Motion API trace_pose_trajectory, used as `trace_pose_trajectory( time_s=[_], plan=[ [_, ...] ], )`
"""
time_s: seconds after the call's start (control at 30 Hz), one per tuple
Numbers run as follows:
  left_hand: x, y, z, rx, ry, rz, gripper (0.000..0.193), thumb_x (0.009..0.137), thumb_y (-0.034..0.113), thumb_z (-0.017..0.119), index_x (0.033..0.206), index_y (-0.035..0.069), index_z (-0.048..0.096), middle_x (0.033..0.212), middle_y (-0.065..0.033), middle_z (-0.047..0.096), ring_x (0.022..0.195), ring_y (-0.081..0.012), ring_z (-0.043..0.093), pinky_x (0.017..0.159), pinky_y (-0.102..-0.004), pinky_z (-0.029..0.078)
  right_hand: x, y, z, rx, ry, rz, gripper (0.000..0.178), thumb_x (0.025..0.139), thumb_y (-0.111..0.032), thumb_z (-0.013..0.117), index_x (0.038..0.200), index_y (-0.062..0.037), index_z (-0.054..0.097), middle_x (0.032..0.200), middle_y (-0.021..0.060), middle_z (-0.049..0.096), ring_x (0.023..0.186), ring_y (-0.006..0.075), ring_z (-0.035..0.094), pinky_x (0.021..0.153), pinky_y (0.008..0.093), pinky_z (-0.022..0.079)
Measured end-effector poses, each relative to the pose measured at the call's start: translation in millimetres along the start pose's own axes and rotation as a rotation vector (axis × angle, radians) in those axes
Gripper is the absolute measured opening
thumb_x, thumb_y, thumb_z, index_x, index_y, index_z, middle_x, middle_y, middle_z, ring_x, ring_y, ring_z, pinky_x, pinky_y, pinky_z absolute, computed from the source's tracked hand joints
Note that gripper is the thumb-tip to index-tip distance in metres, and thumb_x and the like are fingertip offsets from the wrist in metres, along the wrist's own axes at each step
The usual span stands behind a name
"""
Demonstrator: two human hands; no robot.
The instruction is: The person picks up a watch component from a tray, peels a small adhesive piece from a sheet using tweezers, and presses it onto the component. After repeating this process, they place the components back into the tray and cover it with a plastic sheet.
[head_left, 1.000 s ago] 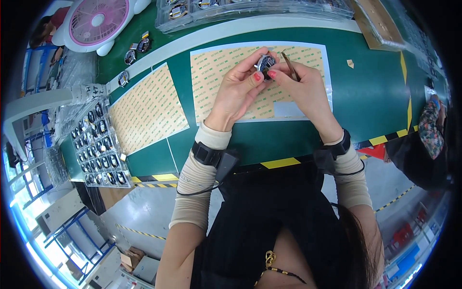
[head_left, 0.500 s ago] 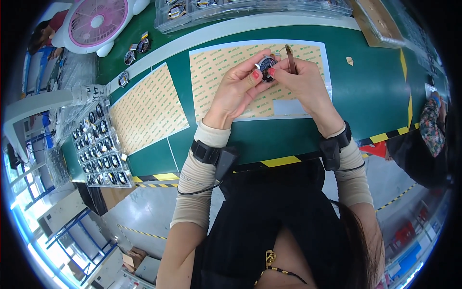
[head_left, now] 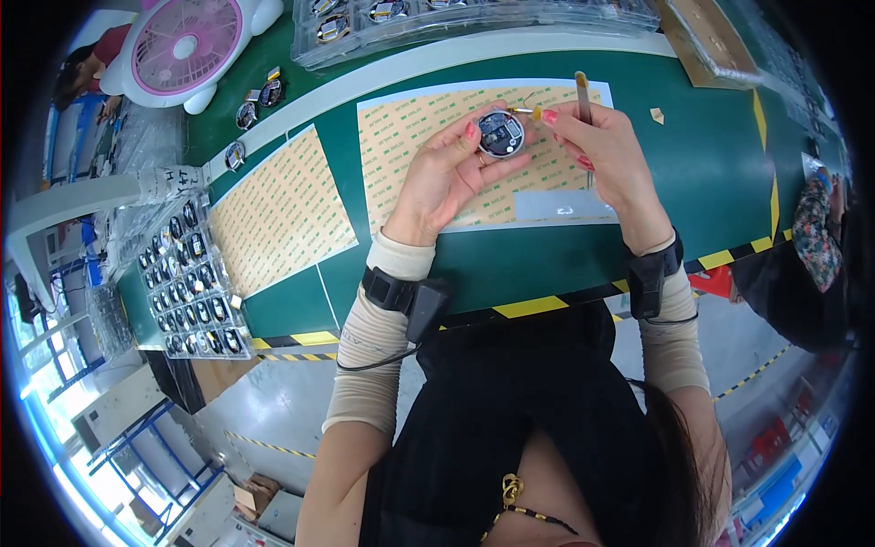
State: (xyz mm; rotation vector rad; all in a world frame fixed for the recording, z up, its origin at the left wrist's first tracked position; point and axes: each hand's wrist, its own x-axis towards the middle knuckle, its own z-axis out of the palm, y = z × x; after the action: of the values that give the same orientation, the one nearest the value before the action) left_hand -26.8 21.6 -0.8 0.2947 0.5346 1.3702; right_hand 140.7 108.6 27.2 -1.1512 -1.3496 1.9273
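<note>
My left hand (head_left: 447,173) holds a round electronic module (head_left: 501,134) by its edge, the dark circuit side facing up. A thin strip (head_left: 522,111) with yellowish parts sticks out from the module's upper right. At the end of that strip are the thumb and forefinger of my right hand (head_left: 602,150); whether they pinch it is too small to tell. A slim pair of tweezers (head_left: 583,96) stands nearly upright in my right hand. Under both hands lies a tan adhesive sheet (head_left: 410,137) with green print, with a bare pale patch (head_left: 556,204) near its lower right.
A second tan sheet (head_left: 283,205) and a clear tray of round modules (head_left: 196,283) are at left. Three loose modules (head_left: 246,114) lie near a pink-and-white fan (head_left: 185,46). Another clear tray (head_left: 474,27) is at the back. A tan scrap (head_left: 657,116) lies right.
My right hand has moved right, off the module's face, with the tweezers. The module now shows more fully, and my left fingers have opened out beneath it.
</note>
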Motion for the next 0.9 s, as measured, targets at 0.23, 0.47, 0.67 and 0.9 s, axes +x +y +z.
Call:
trace_pose_trajectory(
  time_s=[0.23,0.47,0.67,0.9],
  plan=[
    [1.0,4.9,4.6,-0.037,0.024,-0.031,0.040,0.084,-0.003,0.028,0.123,-0.005,0.034,0.116,-0.0264,0.046,0.110,-0.0373,0.048,0.094,-0.0455,0.042,-5.9,5.1,-11.1,-0.063,0.119,-0.027,0.015,0.083,-0.013,0.057,0.086,0.0019,0.060,0.066,-0.0013,0.051,0.049,0.0005,0.035,0.043,0.0166,0.024],
    [-0.8,3.0,5.1,0.130,0.102,-0.005,0.042,0.080,-0.008,0.026,0.120,-0.004,0.037,0.110,-0.0260,0.051,0.102,-0.0362,0.054,0.088,-0.0421,0.048,-12.5,3.6,-15.3,-0.062,0.107,-0.058,0.016,0.086,-0.012,0.053,0.087,0.0015,0.060,0.068,-0.0014,0.052,0.049,0.0001,0.035,0.044,0.0159,0.024],
    [-0.1,2.1,5.7,0.163,0.138,-0.009,0.040,0.080,-0.009,0.027,0.117,-0.005,0.041,0.106,-0.0247,0.053,0.098,-0.0350,0.056,0.085,-0.0397,0.051,-14.0,5.2,-14.8,-0.069,0.109,-0.058,0.016,0.087,-0.013,0.052,0.086,0.0009,0.060,0.068,-0.0021,0.052,0.049,-0.0003,0.034,0.044,0.0158,0.024],
    [-0.6,2.0,5.2,0.152,0.142,-0.017,0.039,0.080,-0.009,0.027,0.116,-0.006,0.042,0.106,-0.0243,0.054,0.097,-0.0343,0.057,0.084,-0.0390,0.051,-14.5,6.2,-16.6,-0.077,0.114,-0.062,0.016,0.087,-0.014,0.052,0.086,0.0005,0.060,0.068,-0.0026,0.052,0.049,-0.0002,0.034,0.045,0.0158,0.025]
  ],
)
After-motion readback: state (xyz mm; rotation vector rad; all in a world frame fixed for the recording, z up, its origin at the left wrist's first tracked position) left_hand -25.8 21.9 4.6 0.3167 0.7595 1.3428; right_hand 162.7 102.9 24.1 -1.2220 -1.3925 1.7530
